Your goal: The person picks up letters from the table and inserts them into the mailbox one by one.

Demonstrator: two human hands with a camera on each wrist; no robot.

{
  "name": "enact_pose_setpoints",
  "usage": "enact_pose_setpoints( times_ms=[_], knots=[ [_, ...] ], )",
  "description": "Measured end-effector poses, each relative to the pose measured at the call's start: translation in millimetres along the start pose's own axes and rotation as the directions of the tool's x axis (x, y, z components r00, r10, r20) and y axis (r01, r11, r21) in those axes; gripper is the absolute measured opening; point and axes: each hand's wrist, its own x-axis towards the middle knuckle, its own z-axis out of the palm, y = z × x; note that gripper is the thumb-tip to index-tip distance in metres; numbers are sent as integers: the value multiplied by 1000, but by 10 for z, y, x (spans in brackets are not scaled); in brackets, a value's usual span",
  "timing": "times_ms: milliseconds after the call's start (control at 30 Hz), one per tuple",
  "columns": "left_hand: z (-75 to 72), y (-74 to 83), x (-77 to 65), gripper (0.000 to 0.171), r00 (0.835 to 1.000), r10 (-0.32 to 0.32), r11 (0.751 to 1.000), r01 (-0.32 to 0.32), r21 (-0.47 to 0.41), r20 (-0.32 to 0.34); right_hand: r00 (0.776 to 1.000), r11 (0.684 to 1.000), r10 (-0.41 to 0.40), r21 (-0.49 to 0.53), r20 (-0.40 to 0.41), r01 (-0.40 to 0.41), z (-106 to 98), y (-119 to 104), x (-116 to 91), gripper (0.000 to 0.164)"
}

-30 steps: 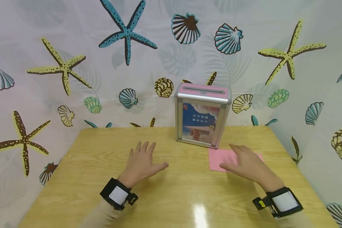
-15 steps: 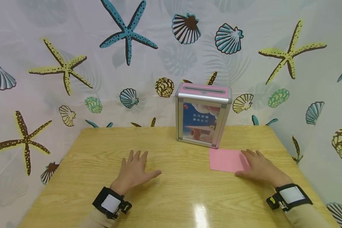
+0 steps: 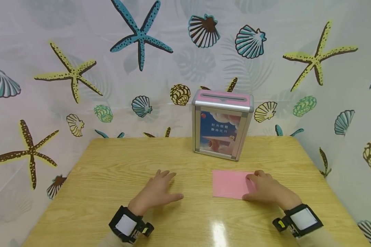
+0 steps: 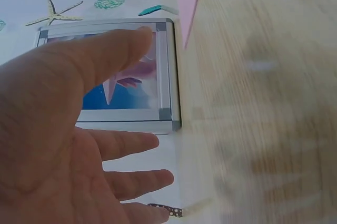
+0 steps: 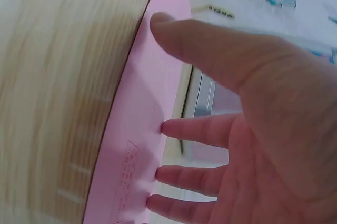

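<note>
On the table lies a pink envelope [image 3: 230,184], its small red print visible in the right wrist view. My right hand [image 3: 264,187] holds the right end of it, the thumb at the near edge and the fingertips at the far edge. To the left of the envelope, my left hand [image 3: 157,192] hovers over the wood with fingers spread and touches nothing. Behind both hands stands an upright letter box [image 3: 222,125] with a silver frame, a pink slotted top and a picture front with Chinese writing. In the left wrist view my left thumb partly covers that box.
The pale wooden table [image 3: 126,154] backs onto a white cloth [image 3: 160,72] printed with starfish and shells, which also runs along both sides. A small round lock [image 3: 231,138] sits at the right of the box's front. Light glares on the table near the front.
My right hand has taken the envelope's right end and moved it left and nearer to me, away from the box's foot. My left hand first drew back, then shifted right.
</note>
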Motion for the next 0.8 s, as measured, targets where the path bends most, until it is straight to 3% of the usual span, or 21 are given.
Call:
enact_pose_setpoints(
  times_ms=[300, 567, 800],
  knots=[
    [152, 140, 107, 72, 998, 67, 996, -67, -57, 0, 1000, 1000, -13, 25, 21, 13, 121, -433, 75, 79],
    [358, 393, 173, 58, 988, 155, 983, -154, 100, 0, 997, 997, -77, 24, -23, 77, 218, -741, 60, 64],
    [450, 476, 152, 49, 997, 79, 981, -80, 176, 14, 989, 987, -140, 75, -37, 142, 246, -822, 66, 49]
  ],
)
